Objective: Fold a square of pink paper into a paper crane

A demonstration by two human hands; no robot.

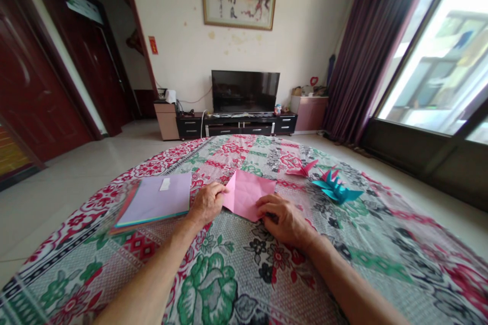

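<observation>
A pink sheet of origami paper (249,190) with crease lines lies on the patterned tablecloth in front of me. My left hand (209,202) pinches its left edge, where a flap stands slightly raised. On the lower right part of the sheet rests my right hand (280,216), fingers curled and thumb near the bottom corner; whether it grips the paper or only presses it is unclear. Left of my left hand lies a stack of coloured paper (156,200), lilac on top, with a small white slip (164,184) on it.
Folded paper cranes stand to the right: a pink one (303,169) and teal ones (337,189). The floral tablecloth (208,287) covers a round table. Beyond it are a television (245,92) on a low cabinet, a purple curtain (366,45) and a window.
</observation>
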